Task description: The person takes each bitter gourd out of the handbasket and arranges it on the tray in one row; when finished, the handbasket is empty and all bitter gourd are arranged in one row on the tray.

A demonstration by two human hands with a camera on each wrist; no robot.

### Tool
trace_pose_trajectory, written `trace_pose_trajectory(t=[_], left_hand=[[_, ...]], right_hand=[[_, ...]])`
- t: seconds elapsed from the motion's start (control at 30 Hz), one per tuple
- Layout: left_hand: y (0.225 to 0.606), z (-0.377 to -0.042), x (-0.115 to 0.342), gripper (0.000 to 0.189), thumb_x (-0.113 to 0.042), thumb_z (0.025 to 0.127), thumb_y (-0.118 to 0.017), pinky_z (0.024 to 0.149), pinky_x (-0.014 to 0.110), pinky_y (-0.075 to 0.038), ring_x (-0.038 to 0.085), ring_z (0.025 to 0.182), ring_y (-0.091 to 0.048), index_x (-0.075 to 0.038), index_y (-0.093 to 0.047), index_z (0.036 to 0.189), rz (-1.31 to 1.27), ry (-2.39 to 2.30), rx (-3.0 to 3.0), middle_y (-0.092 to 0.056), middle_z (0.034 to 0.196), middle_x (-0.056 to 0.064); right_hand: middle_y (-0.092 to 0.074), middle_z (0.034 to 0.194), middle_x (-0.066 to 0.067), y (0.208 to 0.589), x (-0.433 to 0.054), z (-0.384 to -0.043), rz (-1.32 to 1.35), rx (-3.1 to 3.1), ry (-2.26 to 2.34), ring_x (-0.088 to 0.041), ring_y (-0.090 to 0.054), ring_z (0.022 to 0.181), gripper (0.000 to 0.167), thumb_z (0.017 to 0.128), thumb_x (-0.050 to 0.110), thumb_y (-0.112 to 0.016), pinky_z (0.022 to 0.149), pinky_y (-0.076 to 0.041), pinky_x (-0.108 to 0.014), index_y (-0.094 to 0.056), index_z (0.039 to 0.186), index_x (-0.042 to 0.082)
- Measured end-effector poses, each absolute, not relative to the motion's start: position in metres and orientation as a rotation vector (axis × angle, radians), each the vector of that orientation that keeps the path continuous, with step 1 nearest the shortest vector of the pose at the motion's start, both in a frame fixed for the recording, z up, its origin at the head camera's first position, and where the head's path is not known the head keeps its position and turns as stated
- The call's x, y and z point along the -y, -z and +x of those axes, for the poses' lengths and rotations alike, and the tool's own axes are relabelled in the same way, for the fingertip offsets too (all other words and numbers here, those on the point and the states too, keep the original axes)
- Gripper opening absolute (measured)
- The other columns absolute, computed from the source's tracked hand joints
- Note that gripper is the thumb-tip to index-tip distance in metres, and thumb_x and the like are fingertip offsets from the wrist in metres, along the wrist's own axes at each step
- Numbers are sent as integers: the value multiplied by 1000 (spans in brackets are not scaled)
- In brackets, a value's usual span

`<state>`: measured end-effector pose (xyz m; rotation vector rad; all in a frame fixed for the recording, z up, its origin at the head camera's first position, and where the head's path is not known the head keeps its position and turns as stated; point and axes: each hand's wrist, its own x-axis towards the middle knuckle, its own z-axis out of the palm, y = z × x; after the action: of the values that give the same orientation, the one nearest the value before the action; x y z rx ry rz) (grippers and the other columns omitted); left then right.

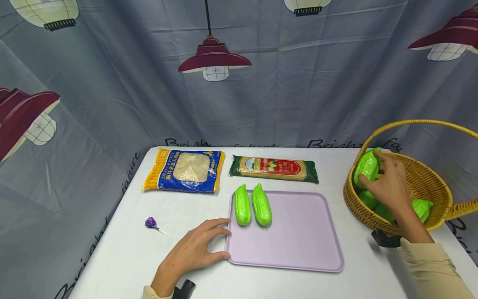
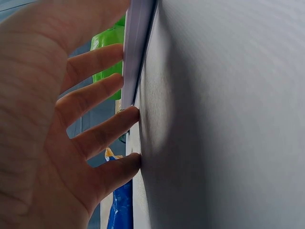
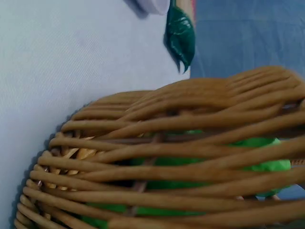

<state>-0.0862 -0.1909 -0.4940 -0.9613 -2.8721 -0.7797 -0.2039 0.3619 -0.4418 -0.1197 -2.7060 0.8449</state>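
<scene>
At the left part of the basket, my right hand (image 1: 390,182) holds a glossy bright green bitter melon (image 1: 367,167) between thumb and fingers, near the rim. More green bitter melons lie in the wicker basket (image 1: 433,174), partly hidden by the hand and wall. In the right wrist view the basket weave (image 3: 190,109) covers most of the hand's work. My left hand (image 1: 198,245) rests at the left edge of the lilac tray (image 1: 298,232), fingers spread, fingertips right at its rim. Two bitter melons (image 1: 242,205) lie side by side on the tray's left part.
Behind the tray lie a blue and yellow pasta bag (image 1: 191,171) and a long green and gold spaghetti pack (image 1: 274,168). A purple lollipop (image 1: 151,223) is left of the tray. The basket's tall handle (image 1: 418,121) arches over it. A grey curtain (image 1: 261,108) hangs behind the table.
</scene>
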Motion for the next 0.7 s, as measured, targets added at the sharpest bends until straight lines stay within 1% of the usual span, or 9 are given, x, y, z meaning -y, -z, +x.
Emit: trace_pose_trajectory(t=[0.1, 0.27, 0.33, 0.37, 0.47, 0.53, 0.57, 0.63, 0.7], left_hand=[[494, -86, 191, 49, -55, 87, -87, 116, 40, -52, 16, 144, -56, -26, -76, 126, -959, 782, 2875, -57, 158, -8], [493, -86, 191, 49, -54, 87, -88, 117, 41, -52, 17, 144, -56, -26, -76, 125, -954, 782, 2878, -58, 157, -7], [493, -87, 191, 49, -54, 87, -88, 117, 41, -52, 17, 144, -56, -26, -76, 125, -954, 779, 2878, -58, 157, -7], [493, -87, 192, 49, -54, 87, -87, 117, 41, -52, 17, 144, -56, -25, -76, 125, -956, 780, 2878, -58, 157, -7], [494, -87, 191, 50, -54, 87, -88, 117, 41, -52, 17, 144, -56, -25, -76, 125, -958, 780, 2881, -58, 158, -7], [494, -86, 191, 50, -55, 87, -88, 117, 41, -52, 16, 144, -56, -26, -76, 125, -957, 777, 2883, -58, 158, -7], [494, -86, 191, 50, -55, 87, -87, 117, 41, -52, 16, 144, -55, -26, -76, 126, -956, 778, 2885, -58, 158, -8], [494, -86, 191, 50, -55, 87, -87, 116, 41, -52, 16, 144, -55, -26, -76, 126, -955, 778, 2887, -57, 158, -8], [493, -86, 191, 50, -55, 87, -87, 116, 41, -52, 16, 144, -55, -26, -76, 126, -951, 775, 2890, -57, 158, -8]], right_hand=[[-33, 152, -44, 436, -358, -200, -109, 2677, -853, -57, -40, 131, 87, 94, 26, -77, 76, -41, -50, -34, 166, 2], [-30, 159, -42, 424, -348, -192, -102, 2655, -866, -58, -39, 133, 87, 95, 25, -75, 84, -42, -66, -33, 167, 3], [-29, 160, -41, 420, -344, -188, -97, 2644, -879, -58, -37, 136, 86, 95, 24, -75, 88, -40, -69, -32, 168, 4], [-31, 160, -40, 418, -341, -186, -87, 2635, -879, -57, -37, 136, 86, 95, 23, -75, 88, -41, -67, -33, 167, 4], [-37, 156, -39, 412, -333, -177, -37, 2603, -899, -57, -45, 132, 86, 93, 20, -77, 89, -48, -41, -35, 166, 4], [-42, 152, -39, 410, -327, -172, 7, 2581, -912, -58, -53, 125, 86, 91, 17, -79, 78, -46, -15, -38, 165, 3], [-43, 150, -39, 410, -324, -169, 23, 2576, -925, -58, -56, 120, 86, 90, 16, -80, 70, -42, -6, -39, 164, 3], [-43, 147, -39, 409, -317, -164, 39, 2577, -936, -58, -61, 113, 85, 90, 16, -80, 62, -40, 2, -39, 164, 3], [-45, 144, -37, 410, -309, -160, 56, 2584, -945, -59, -63, 112, 84, 91, 16, -80, 61, -41, 2, -41, 164, 4]])
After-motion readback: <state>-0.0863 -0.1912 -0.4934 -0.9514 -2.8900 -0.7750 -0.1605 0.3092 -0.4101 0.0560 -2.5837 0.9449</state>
